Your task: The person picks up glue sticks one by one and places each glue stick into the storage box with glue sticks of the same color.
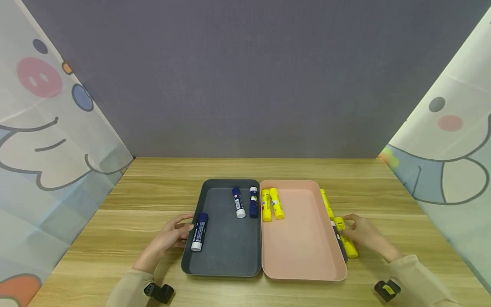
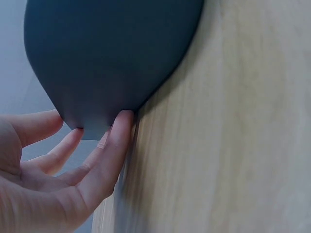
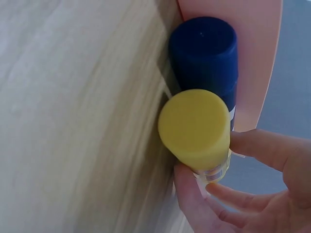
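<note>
In the head view, my left hand (image 1: 168,237) rests its fingertips against the outer left wall of a dark grey tray (image 1: 230,249). The left wrist view shows those fingers (image 2: 119,133) spread loosely along the tray's side. On the right, my right hand (image 1: 364,234) pinches a yellow glue stick (image 1: 347,245) between thumb and fingers, just outside a pink tray (image 1: 299,251). A dark blue glue stick (image 3: 204,53) lies between that yellow one and the pink wall, and another yellow glue stick (image 1: 327,204) is farther back along it.
Inside the grey tray lie three dark blue glue sticks with white ends, one (image 1: 200,232) near its left wall. Two yellow glue sticks (image 1: 266,205) lie at the pink tray's back left. The trays stand side by side on a wooden table (image 1: 165,183), before a grey panel (image 1: 253,85).
</note>
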The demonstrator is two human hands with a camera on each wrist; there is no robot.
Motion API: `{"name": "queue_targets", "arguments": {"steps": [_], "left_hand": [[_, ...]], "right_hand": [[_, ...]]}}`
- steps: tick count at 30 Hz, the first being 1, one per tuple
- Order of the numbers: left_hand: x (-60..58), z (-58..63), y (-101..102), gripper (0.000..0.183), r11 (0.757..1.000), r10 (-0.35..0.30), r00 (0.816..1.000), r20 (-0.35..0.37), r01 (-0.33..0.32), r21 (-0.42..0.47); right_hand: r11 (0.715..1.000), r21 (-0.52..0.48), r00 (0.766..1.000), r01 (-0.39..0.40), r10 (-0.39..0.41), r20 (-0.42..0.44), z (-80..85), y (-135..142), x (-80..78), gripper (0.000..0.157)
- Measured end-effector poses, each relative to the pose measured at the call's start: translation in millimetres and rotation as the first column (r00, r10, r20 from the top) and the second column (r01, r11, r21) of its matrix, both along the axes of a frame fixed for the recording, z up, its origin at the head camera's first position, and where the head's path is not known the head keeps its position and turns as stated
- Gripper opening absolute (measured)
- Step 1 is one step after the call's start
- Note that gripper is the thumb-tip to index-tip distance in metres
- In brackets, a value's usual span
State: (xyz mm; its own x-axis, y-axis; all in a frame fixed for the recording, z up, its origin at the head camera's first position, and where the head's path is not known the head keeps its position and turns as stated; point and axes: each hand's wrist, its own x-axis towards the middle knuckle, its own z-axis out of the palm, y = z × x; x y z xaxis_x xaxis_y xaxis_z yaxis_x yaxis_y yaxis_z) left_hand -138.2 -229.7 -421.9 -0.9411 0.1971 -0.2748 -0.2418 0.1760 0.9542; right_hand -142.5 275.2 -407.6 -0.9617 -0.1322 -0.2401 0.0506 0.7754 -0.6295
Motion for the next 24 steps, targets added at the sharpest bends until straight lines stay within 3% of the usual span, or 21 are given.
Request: {"name": "queue_targets", "arguments": {"steps": [24], "left_hand": [[0.5, 0.0, -0.1, 0.053, 1.000, -0.003, 1.000, -0.002, 0.003, -0.004]], "right_hand": [[0.999, -0.028, 0.998, 0.026, -0.024, 0.062, 3.4, 0.5, -2.6, 0.059]]}}
